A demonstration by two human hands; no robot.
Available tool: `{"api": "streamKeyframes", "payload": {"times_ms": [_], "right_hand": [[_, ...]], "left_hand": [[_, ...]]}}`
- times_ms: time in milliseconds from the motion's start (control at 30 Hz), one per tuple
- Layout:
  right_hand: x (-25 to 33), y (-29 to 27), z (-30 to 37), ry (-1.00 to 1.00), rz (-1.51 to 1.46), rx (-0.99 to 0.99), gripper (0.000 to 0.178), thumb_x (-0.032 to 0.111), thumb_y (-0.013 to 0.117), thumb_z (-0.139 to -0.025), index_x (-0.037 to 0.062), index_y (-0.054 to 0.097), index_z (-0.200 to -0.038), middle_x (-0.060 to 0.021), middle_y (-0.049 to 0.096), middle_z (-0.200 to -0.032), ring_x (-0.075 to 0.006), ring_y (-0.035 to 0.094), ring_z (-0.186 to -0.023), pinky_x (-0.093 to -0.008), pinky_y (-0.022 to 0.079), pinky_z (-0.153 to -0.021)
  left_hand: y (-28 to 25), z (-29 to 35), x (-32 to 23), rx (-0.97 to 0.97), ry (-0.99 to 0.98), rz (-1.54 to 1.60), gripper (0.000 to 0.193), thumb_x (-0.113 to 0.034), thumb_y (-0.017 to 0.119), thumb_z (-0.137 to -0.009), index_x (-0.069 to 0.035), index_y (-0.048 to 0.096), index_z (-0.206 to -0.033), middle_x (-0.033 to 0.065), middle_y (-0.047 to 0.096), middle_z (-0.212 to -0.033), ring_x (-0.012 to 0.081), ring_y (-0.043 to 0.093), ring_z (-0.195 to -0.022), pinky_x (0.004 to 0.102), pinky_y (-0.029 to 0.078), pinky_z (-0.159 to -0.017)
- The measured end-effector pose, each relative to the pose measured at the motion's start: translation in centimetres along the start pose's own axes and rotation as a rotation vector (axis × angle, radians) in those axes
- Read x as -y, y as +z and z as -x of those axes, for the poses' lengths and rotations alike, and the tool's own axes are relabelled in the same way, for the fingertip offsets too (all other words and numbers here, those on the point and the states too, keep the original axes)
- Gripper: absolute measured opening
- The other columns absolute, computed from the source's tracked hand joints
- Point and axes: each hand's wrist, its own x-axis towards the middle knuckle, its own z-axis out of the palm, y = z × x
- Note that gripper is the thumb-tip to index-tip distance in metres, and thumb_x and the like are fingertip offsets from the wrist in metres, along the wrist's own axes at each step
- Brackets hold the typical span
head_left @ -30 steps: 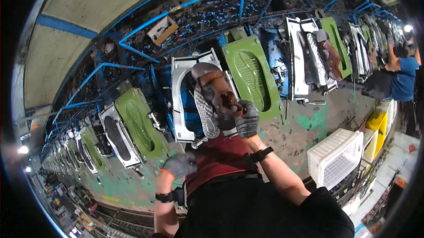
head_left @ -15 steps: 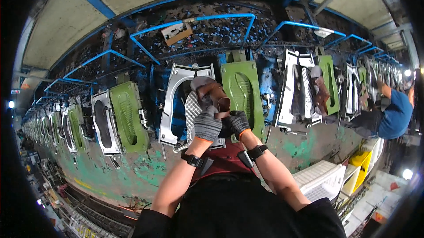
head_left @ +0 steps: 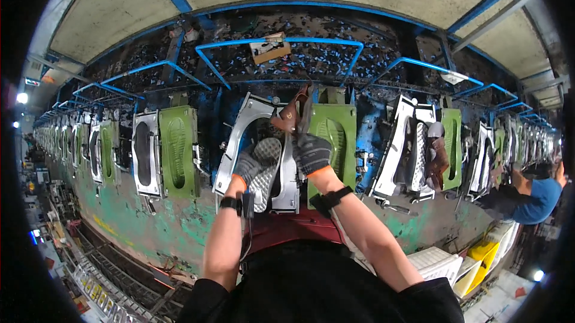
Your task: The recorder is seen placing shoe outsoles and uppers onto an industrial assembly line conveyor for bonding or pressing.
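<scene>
My left hand [head_left: 245, 169], in a grey knit glove with an orange cuff, grips the left side of a silver shoe last [head_left: 264, 180] with a diamond-patterned face. My right hand [head_left: 313, 154], gloved alike, is closed on a brown leather shoe upper [head_left: 290, 117], which stands up beyond the fingers. Around the last is an opened silver mould frame [head_left: 228, 154]. Just right of it, partly behind my right hand, lies a green mould half [head_left: 340, 116] with a ribbed sole-shaped hollow.
Similar moulds run in a row both ways, including a green mould half [head_left: 178, 154] at left and another last with a brown upper [head_left: 437, 156] at right. Blue rails [head_left: 279, 41] and a cardboard box [head_left: 271, 51] lie beyond. A co-worker [head_left: 535, 199] and white crates [head_left: 432, 261] are at right.
My hands have moved apart, the left onto the last and the right farther from me. The brown upper, held between both hands before, is now in my right hand beyond the last.
</scene>
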Motion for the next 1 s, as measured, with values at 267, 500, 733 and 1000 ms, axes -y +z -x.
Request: {"api": "streamKeyframes", "payload": {"times_ms": [267, 500, 733, 1000], "right_hand": [[8.1, 19.1, 6.2, -0.385, -0.328, 0.535, 0.027, 0.021, 0.059, -0.09, 0.0087, 0.078, -0.106, -0.016, 0.077, -0.106, -0.0324, 0.074, -0.097, -0.0429, 0.057, -0.086], [3.0, 12.3, 10.4, -0.258, -0.213, 0.723, 0.044, 0.035, 0.067, -0.089, 0.0042, 0.071, -0.119, -0.0176, 0.076, -0.102, -0.036, 0.073, -0.096, -0.0433, 0.058, -0.086], [6.7, 12.7, 7.0, 0.504, -0.243, -0.024, 0.031, 0.027, 0.074, -0.088, 0.0041, 0.071, -0.109, -0.0196, 0.074, -0.095, -0.0411, 0.071, -0.089, -0.0478, 0.057, -0.08], [2.9, 9.2, 2.8, 0.423, -0.344, -0.049, 0.022, 0.026, 0.07, -0.092, 0.009, 0.073, -0.105, -0.0177, 0.073, -0.096, -0.0407, 0.07, -0.092, -0.0477, 0.056, -0.079]], "left_hand": [[-0.5, 8.9, -7.0, 0.037, -0.33, -1.183, 0.059, -0.004, 0.064, -0.086, 0.0, 0.052, -0.144, 0.0226, 0.062, -0.139, 0.0347, 0.061, -0.127, 0.0376, 0.048, -0.109], [-0.7, 6.9, -3.2, -0.482, -0.074, -0.812, 0.061, -0.047, 0.062, -0.098, 0.002, 0.06, -0.134, 0.0308, 0.064, -0.129, 0.0457, 0.06, -0.122, 0.0493, 0.049, -0.102], [0.5, 2.3, -2.2, -0.45, -0.128, -0.065, 0.052, -0.036, 0.076, -0.094, 0.0, 0.067, -0.13, 0.0121, 0.072, -0.123, 0.026, 0.065, -0.11, 0.0367, 0.05, -0.099], [1.9, -4.0, -1.0, -0.348, 0.258, -0.182, 0.035, -0.017, 0.071, -0.098, 0.003, 0.069, -0.127, 0.0126, 0.072, -0.124, 0.0199, 0.066, -0.109, 0.0343, 0.05, -0.102]]}}
